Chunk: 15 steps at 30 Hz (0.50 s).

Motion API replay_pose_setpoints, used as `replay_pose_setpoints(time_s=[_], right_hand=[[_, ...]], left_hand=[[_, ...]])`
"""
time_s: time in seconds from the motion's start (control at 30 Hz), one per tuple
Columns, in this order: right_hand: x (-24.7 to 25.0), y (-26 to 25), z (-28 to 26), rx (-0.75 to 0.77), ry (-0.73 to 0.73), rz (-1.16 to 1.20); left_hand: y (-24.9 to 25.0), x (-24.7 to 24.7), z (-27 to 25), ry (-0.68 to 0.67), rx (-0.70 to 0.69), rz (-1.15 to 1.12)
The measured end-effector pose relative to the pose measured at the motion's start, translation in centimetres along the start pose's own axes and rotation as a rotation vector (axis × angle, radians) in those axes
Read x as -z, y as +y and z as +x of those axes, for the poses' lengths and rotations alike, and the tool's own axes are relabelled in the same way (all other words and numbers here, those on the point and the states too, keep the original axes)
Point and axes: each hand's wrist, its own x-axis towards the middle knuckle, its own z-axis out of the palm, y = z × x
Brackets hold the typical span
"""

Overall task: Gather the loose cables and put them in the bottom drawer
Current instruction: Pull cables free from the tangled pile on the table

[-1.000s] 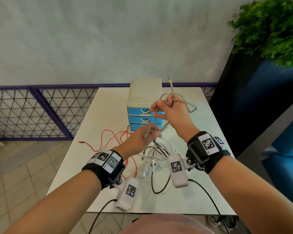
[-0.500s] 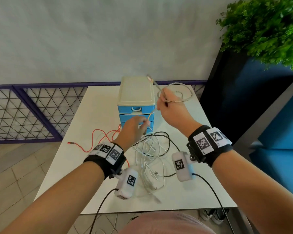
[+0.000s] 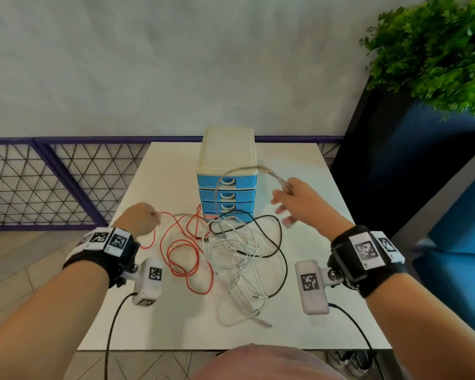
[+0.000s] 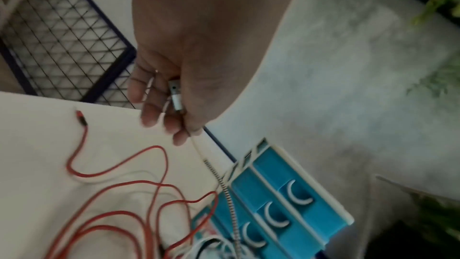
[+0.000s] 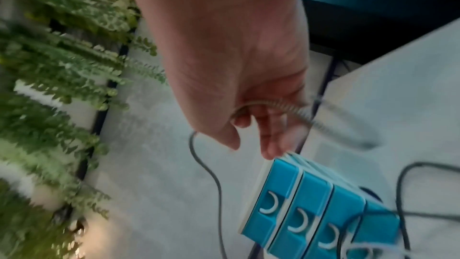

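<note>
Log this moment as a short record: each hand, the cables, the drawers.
left hand: grips one plug end of the braided cable
right hand: holds the cable's other end, some fingers spread
braided cable: strung between the hands, across the drawer unit front
red cable: loose on table
white cables: tangled on table
black cable: looped over the white ones
drawers: upper three shut; bottom one hidden by cables

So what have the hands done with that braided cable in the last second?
The left hand and right hand moved apart, stretching out the silvery braided cable each grips by an end. The small blue-drawered plastic cabinet stayed shut; the red, white and black cables stayed on the white table.
</note>
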Motion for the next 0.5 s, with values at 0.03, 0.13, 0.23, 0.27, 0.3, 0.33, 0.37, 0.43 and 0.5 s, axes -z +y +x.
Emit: replay_pose_setpoints(time_s=[0.03,0.13,0.23,0.27,0.3,0.33,0.37,0.43,0.5], right_hand=[[0.2,0.0,0.0,-0.028,-0.029,-0.157],[-0.2,-0.2,-0.4,-0.036,-0.173,-0.487],[-2.2,-1.0,-1.3,0.027,-0.321,-0.529],[-3.0,-1.1,-1.2,0.032,-0.343,-0.502],[-3.7,-1.0,-1.2,0.027,-0.337,-0.44],[-4.2,-1.0,-1.0,0.012,-0.308,-0.35],[-4.5,-1.1,-0.9,0.004,-0.259,-0.254],[-4.4,-1.2,-0.5,-0.013,-0.143,-0.124],[-3.3,-1.2,-0.2,0.004,-0.025,-0.102]], left_hand=[[-0.7,-0.8,0.1,-0.06,0.062,0.08],[0.3,-2.9,-0.6,-0.006,0.061,0.218],[5.2,-3.1,-2.6,0.06,-0.299,-0.186],[7.0,-3.1,-3.1,-0.001,-0.385,-0.346],[8.7,-2.9,-4.1,-0.11,-0.433,-0.479],[10.1,-2.9,-5.0,-0.243,-0.449,-0.614],[11.1,-3.1,-5.8,-0.381,-0.461,-0.761],[11.7,-3.8,-7.0,-0.653,-0.45,-1.071],[11.0,-4.1,-7.8,-0.864,-0.313,-1.236]])
